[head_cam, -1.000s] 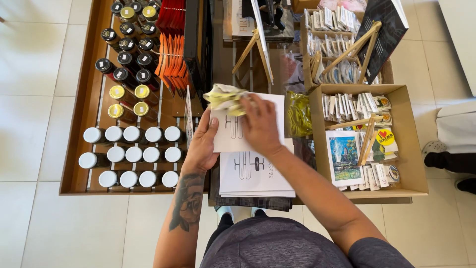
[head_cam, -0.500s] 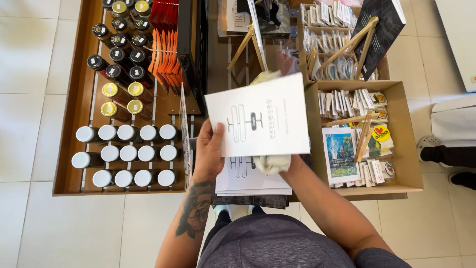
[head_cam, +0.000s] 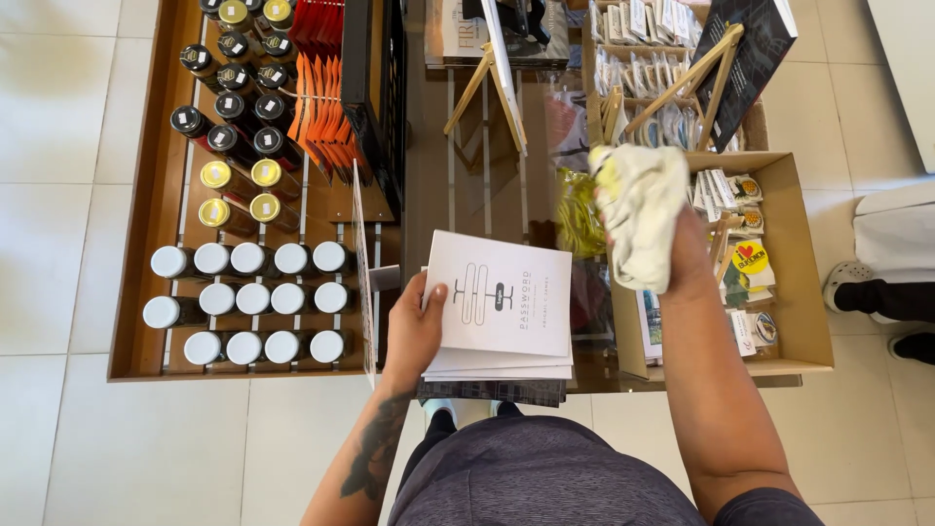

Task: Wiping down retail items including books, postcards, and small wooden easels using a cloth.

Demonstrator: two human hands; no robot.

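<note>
My left hand grips the left edge of a small stack of white booklets, holding it level above the near edge of a glass shelf. A dark booklet shows under the stack's near edge. My right hand is raised to the right of the stack and is closed on a crumpled white and yellow cloth, which hangs over the fingers above the shelf.
A wooden tray at the left holds rows of white-capped, yellow-capped and black-capped jars. Orange packets and a dark rack stand behind. A cardboard box of cards and stickers sits at the right, with small wooden easels behind. Another person's shoes are at the far right.
The booklet stack, lifted and tilted up half a second ago, is lower and level now. My right hand has come out from under it and risen to the right with the cloth.
</note>
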